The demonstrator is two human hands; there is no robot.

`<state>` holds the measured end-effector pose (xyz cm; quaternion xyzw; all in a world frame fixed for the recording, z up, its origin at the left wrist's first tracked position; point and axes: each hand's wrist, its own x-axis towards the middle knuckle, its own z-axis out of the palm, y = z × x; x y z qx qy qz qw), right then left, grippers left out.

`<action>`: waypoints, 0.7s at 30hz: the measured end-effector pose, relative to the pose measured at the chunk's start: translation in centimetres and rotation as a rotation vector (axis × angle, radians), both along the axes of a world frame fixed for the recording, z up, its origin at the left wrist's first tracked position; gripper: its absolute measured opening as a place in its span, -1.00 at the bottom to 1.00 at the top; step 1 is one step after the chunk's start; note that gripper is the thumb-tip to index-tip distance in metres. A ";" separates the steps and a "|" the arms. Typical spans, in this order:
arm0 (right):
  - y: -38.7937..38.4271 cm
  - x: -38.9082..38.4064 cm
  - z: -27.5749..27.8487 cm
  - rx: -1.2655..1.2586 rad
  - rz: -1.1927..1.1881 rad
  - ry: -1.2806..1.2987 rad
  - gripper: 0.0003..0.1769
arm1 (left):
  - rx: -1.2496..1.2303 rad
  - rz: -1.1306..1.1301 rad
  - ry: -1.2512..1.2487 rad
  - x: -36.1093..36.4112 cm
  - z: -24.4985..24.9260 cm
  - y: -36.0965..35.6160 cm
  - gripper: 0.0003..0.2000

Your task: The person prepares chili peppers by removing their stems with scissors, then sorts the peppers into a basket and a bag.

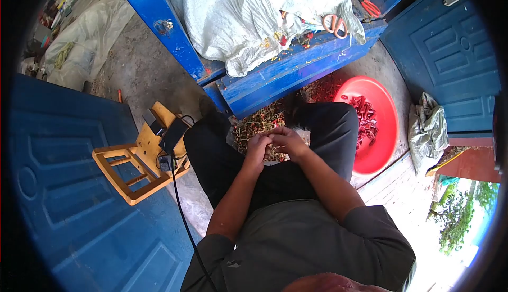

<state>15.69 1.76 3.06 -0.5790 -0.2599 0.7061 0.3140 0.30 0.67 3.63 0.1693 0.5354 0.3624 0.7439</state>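
Note:
My left hand and my right hand meet between my knees, fingers bent and pressed together. Whatever they hold, if anything, is hidden by the fingers. Just beyond and below them lies a heap of dry stems and bits, brownish with specks of red. A red plastic basin stands on the floor to the right of my right knee, with dark red dried chillies in it.
A blue metal cart ahead carries a white woven sack, orange-handled scissors and red-handled scissors. Left is a wooden chair with electronics and a black cable. Blue doors flank both sides; a crumpled sack lies right.

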 end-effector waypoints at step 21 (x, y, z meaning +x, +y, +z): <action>1.1 0.8 2.1 0.268 0.206 -0.363 -0.73 | 0.001 -0.137 -0.092 0.4 -0.3 -0.2 -0.92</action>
